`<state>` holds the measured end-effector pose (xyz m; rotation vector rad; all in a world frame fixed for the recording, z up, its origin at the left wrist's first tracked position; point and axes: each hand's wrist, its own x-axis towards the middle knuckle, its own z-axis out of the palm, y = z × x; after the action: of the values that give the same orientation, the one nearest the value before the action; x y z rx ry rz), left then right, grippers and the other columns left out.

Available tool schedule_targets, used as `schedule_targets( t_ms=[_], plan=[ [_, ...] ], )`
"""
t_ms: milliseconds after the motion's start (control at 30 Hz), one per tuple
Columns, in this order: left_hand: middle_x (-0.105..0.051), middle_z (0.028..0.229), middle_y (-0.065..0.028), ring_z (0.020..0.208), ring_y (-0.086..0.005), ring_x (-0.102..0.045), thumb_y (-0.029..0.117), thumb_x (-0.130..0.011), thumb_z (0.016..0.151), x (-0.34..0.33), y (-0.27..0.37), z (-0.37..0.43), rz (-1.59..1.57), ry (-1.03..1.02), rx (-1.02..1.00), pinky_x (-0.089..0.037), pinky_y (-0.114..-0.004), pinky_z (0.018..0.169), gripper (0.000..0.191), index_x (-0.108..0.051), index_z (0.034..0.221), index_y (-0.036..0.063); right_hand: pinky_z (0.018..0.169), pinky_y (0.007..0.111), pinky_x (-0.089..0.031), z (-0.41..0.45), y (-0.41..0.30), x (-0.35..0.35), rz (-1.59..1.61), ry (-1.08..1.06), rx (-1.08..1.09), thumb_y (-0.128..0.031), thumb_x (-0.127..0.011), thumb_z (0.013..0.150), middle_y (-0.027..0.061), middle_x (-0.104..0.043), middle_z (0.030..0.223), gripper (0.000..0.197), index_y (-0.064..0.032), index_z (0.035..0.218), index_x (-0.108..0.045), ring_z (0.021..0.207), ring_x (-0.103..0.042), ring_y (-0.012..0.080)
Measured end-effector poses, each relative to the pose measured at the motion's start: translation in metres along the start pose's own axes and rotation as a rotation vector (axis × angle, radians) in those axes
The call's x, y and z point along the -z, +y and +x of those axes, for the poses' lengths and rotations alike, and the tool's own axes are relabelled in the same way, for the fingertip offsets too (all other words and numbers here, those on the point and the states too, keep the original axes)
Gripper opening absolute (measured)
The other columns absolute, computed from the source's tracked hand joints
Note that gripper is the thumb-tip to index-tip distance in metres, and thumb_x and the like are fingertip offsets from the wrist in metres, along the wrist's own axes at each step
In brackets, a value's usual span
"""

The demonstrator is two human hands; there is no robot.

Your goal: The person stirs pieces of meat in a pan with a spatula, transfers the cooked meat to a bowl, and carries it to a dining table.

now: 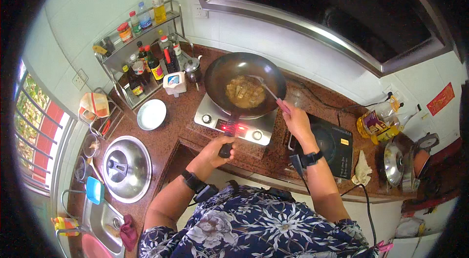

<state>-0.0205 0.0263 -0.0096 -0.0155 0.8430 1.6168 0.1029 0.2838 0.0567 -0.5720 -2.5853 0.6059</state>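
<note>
A large dark wok (243,62) rests on a silver electric cooktop (205,115) whose panel shows red lights. Brown pieces of food in sauce (244,91) lie in its bottom. My left hand (215,151) is closed around the black wok handle (226,148), which points towards me. In my right hand (297,124) is the pink handle of a metal spatula (269,91). The spatula's head reaches into the wok at the upper right edge of the food; its tip is hard to make out.
A white bowl (151,114), a lidded container (174,83) and a metal rack (137,34) of bottles stand left. A wok lid (126,169) lies near the sink (102,221). Right are a black flat cooktop (329,144), a cloth (362,170), oil bottles (370,124) and pots (408,181). A range hood (311,30) hangs above.
</note>
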Motion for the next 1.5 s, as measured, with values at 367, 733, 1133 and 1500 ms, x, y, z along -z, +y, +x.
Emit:
schedule_targets(
  t_ms=[367, 733, 1133, 1500],
  plan=[
    [-0.052, 0.075, -0.0004, 0.062, -0.0126, -0.049, 0.017, -0.055, 0.087, 0.001, 0.004, -0.003, -0.012, -0.046, -0.004, -0.042, -0.026, 0.054, 0.033, -0.051, 0.118, 0.0072, 0.074, 0.046, -0.050, 0.023, -0.028, -0.033, -0.187, -0.148, 0.014, -0.012, -0.053, 0.083, 0.0178, -0.064, 0.099, 0.039, -0.0213, 0.121, -0.055, 0.090, -0.061, 0.0352],
    [-0.052, 0.075, -0.0008, 0.062, -0.0131, -0.048, 0.016, -0.054, 0.088, 0.001, 0.005, -0.001, -0.003, -0.020, 0.055, -0.041, -0.027, 0.054, 0.033, -0.049, 0.119, 0.0075, 0.069, 0.047, -0.051, -0.014, 0.012, -0.036, -0.208, 0.076, -0.105, -0.013, -0.054, 0.084, 0.0210, -0.060, 0.097, 0.049, -0.0244, 0.132, -0.045, 0.079, -0.061, 0.0396],
    [-0.052, 0.076, -0.0011, 0.062, -0.0131, -0.049, 0.016, -0.053, 0.087, 0.000, 0.004, -0.003, 0.010, -0.023, 0.026, -0.041, -0.026, 0.054, 0.036, -0.047, 0.121, 0.0063, 0.068, 0.047, -0.050, -0.035, 0.021, -0.046, -0.226, 0.022, -0.169, -0.012, -0.054, 0.085, 0.0228, -0.059, 0.094, 0.055, -0.0237, 0.136, -0.039, 0.079, -0.060, 0.0404],
    [-0.052, 0.076, -0.0010, 0.062, -0.0128, -0.049, 0.016, -0.053, 0.088, -0.004, 0.005, -0.005, -0.056, -0.067, 0.034, -0.041, -0.025, 0.054, 0.036, -0.046, 0.122, 0.0063, 0.069, 0.048, -0.049, -0.035, 0.015, -0.043, -0.210, -0.002, -0.216, -0.011, -0.055, 0.084, 0.0215, -0.059, 0.091, 0.057, -0.0235, 0.137, -0.038, 0.080, -0.059, 0.0409]
  ],
)
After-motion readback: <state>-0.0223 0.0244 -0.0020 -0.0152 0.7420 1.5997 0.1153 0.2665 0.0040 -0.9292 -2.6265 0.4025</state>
